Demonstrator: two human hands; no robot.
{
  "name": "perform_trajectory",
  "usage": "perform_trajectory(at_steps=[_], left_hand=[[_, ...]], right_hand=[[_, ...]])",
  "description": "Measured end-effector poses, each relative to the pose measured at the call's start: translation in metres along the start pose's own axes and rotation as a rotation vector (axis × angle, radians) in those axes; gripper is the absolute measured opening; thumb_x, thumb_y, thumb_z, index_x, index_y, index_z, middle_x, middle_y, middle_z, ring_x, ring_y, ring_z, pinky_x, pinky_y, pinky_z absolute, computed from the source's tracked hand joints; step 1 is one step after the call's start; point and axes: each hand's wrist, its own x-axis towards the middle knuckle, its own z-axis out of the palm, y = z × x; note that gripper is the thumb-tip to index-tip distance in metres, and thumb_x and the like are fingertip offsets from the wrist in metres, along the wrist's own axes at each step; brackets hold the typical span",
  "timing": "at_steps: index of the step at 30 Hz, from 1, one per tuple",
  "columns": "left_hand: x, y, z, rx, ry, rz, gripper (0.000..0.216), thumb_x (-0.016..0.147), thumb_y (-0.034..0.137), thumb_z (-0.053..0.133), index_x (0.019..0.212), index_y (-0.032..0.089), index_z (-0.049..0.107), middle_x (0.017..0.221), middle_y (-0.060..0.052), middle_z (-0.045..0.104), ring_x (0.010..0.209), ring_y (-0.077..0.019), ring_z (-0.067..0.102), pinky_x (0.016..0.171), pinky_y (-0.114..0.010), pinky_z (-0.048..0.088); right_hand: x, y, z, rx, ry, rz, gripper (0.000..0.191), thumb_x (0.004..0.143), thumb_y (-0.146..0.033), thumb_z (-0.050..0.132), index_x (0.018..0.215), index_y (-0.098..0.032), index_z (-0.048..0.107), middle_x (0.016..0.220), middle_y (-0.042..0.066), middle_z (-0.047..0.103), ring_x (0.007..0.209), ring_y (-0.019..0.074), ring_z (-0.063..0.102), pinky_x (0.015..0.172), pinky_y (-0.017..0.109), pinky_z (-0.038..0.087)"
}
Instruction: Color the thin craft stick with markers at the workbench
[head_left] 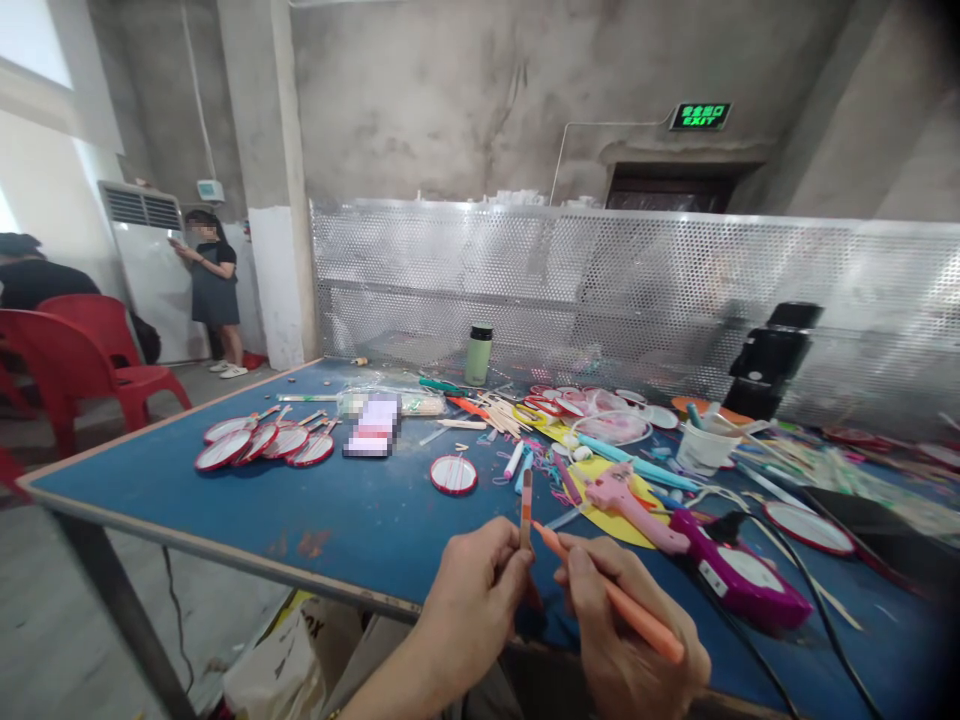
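Note:
My left hand [472, 605] is closed on a thin wooden craft stick [526, 510], held upright over the near edge of the blue table [225, 500]; part of the stick is coloured orange. My right hand [622, 640] grips an orange marker [611, 595] like a pen, its tip touching the stick's side. Both hands are close together at the bottom centre.
A purple glue gun [739, 570] and a pink one [626, 500] lie to the right with black cables. Red-rimmed round discs [262, 443], loose sticks, markers, a white cup [705, 447] and a green bottle [478, 354] crowd the table. Red chairs and people are at far left.

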Motion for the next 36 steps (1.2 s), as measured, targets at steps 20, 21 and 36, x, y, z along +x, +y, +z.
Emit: perform_trajectory(at_steps=[20, 21, 36], left_hand=[[0.0001, -0.0009, 0.0004, 0.015, 0.008, 0.025, 0.021, 0.095, 0.030, 0.048, 0.079, 0.019, 0.056, 0.066, 0.002, 0.062, 0.056, -0.0106, 0.051, 0.056, -0.021, 0.035], [0.0003, -0.0015, 0.0005, 0.018, 0.009, 0.028, 0.021, 0.095, 0.030, 0.048, 0.079, 0.019, 0.056, 0.066, 0.002, 0.062, 0.056, -0.0104, 0.050, 0.056, -0.021, 0.034], [0.0003, -0.0015, 0.0007, 0.031, 0.004, 0.035, 0.022, 0.096, 0.030, 0.047, 0.080, 0.019, 0.056, 0.067, 0.001, 0.063, 0.059, -0.0111, 0.051, 0.057, -0.021, 0.035]], right_hand=[[0.0010, -0.0013, 0.0005, -0.007, -0.050, -0.095, 0.011, 0.090, -0.015, 0.059, 0.087, -0.022, 0.067, 0.066, -0.005, 0.067, 0.051, 0.0058, 0.063, 0.052, 0.012, 0.049], [0.0006, -0.0008, 0.0004, -0.007, -0.057, -0.099, 0.011, 0.091, -0.014, 0.059, 0.088, -0.022, 0.067, 0.067, -0.005, 0.068, 0.053, 0.0055, 0.064, 0.055, 0.012, 0.050], [0.0014, -0.0010, -0.0013, -0.034, -0.075, -0.097, 0.012, 0.091, -0.016, 0.058, 0.086, -0.021, 0.068, 0.067, -0.003, 0.069, 0.053, 0.0068, 0.065, 0.055, 0.012, 0.052]])
